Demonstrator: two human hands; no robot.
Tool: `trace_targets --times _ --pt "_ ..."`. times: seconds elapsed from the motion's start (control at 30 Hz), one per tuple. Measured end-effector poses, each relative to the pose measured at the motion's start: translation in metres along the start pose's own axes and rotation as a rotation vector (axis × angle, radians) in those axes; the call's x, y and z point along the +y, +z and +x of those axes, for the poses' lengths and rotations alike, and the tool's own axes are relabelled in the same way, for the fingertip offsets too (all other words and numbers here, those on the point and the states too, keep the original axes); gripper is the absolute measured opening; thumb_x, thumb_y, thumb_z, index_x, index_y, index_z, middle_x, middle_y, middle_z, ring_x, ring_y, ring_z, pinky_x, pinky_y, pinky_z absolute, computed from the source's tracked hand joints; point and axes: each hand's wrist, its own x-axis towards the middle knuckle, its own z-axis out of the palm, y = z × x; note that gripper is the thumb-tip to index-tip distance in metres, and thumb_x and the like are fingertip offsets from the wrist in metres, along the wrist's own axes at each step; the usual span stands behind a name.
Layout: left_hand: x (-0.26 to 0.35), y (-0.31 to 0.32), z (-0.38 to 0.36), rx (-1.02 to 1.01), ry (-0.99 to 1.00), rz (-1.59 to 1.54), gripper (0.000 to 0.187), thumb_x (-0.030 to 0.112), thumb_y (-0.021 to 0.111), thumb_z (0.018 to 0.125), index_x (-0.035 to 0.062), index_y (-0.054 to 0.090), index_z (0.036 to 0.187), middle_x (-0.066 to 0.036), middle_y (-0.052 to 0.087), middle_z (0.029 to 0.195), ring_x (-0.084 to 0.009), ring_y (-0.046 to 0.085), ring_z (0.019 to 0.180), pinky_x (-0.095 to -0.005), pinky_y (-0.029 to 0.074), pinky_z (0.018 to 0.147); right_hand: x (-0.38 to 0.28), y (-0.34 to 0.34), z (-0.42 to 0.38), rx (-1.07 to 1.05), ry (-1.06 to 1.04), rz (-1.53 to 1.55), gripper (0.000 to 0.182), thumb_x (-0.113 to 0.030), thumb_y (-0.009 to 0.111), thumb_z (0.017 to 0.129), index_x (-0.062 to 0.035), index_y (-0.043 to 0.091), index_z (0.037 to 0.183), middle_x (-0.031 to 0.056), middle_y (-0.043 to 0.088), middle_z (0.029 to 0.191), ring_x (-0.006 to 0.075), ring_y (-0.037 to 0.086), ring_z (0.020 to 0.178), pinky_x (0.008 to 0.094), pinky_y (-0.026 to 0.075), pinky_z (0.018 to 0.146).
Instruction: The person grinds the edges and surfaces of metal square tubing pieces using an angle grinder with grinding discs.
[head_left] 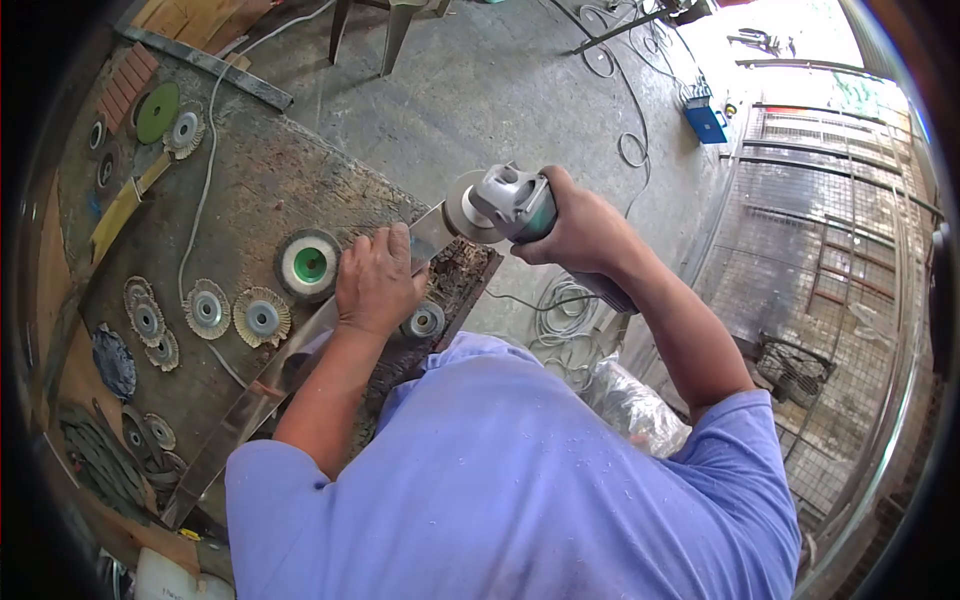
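Note:
My right hand (pixel 588 225) is wrapped around an angle grinder (pixel 512 197) with a grey head and a green body. Its round polishing wheel (pixel 462 207) is at the far end of a long shiny metal bar (pixel 430 236), seemingly in contact with it. Over that end of the bar lies my left hand (pixel 378 285), its fingers closed on the metal. The bar runs diagonally across the workbench (pixel 290 175) toward the lower left. Just left of my left hand rests a white wheel with a green centre (pixel 308 265); a small grey wheel (pixel 424 319) sits to its right.
Several flap wheels (pixel 262 317) lie on the bench's left side, near a yellow-handled tool (pixel 118 222) and a green disc (pixel 157 113). A cable crosses the bench. Coiled cable (pixel 565 308), a blue box (pixel 705 120) and a plastic-wrapped bundle (pixel 640 405) are on the floor.

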Motion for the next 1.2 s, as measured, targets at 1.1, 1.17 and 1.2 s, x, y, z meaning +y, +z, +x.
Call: trace_targets --times 1.1,1.17,1.2 --pt "0.01 0.003 0.01 0.001 -0.02 0.19 0.073 0.04 0.079 0.082 0.0076 0.048 0.14 -0.012 0.055 0.117 -0.0318 0.056 0.103 -0.0478 0.045 0.084 0.019 0.005 -0.047 0.068 0.111 0.089 0.093 -0.036 0.089 0.067 0.0012 0.048 0.142 0.0288 0.071 0.11 0.0427 0.071 0.107 0.0452 0.054 0.095" --pt "0.008 0.005 0.01 0.02 -0.017 0.15 0.07 0.039 0.079 0.081 0.0075 0.049 0.137 -0.011 0.057 0.114 -0.0316 0.058 0.1 -0.0478 0.045 0.083 0.009 0.003 -0.037 0.028 0.142 0.064 0.093 -0.033 0.09 0.066 -0.0001 0.048 0.142 0.0278 0.071 0.113 0.0413 0.07 0.109 0.043 0.053 0.097" --pt "0.008 0.007 0.01 0.028 -0.017 0.129 0.069 0.038 0.079 0.081 0.0075 0.05 0.135 -0.011 0.057 0.113 -0.0315 0.059 0.099 -0.0478 0.046 0.082 0.007 0.003 -0.032 0.031 0.13 0.047 0.093 -0.033 0.09 0.066 -0.0001 0.048 0.142 0.0278 0.071 0.113 0.0414 0.07 0.109 0.0431 0.053 0.097"
